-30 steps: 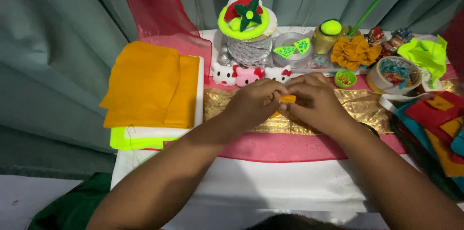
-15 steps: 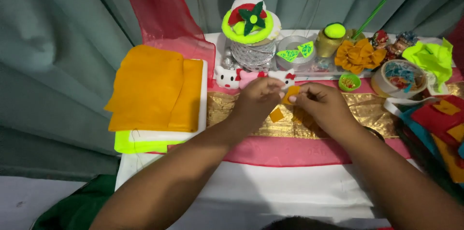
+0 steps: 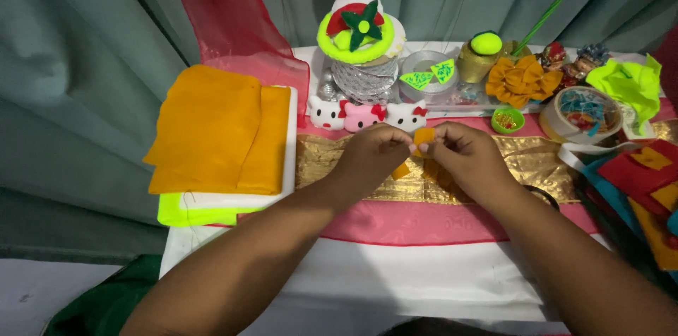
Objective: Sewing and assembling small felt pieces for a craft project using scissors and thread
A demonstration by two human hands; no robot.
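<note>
head view: small orange felt piece pinched between both hands over the gold cloth

head view: a small orange felt piece [image 3: 424, 138] is held at the centre of the table, just above the gold cloth [image 3: 537, 159]. it is clamped from the 9 o'clock side by the fingertips of the left hand [image 3: 374, 156] and from the 3 o'clock side by those of the right hand [image 3: 470, 159]; the fingers of both hands are closed together on it, thumbs against forefingers. a further scrap of orange [image 3: 400, 170] is seen just under the left hand, lying on the gold cloth.

the work is judged to be in its middle: one finished orange fabric flower [image 3: 522, 80] is already set down at 1 o'clock, while the piece in hand is flat and unformed as far as can be told. plenty of stock is left, since a folded orange fabric stack [image 3: 212, 131] lies untouched at 9 o'clock on a white board [image 3: 289, 166].

counted: two hands, one held piece, one loose scrap, one finished flower, one fabric stack. three cat-face figures [image 3: 364, 116] are lined up at 12 o'clock, two white and one pink. one tape roll [image 3: 583, 114] is seen at 2 o'clock, and one small green dish [image 3: 507, 120] stands beside it. the felt sheets at 3 o'clock are too overlapped to be counted.
</note>
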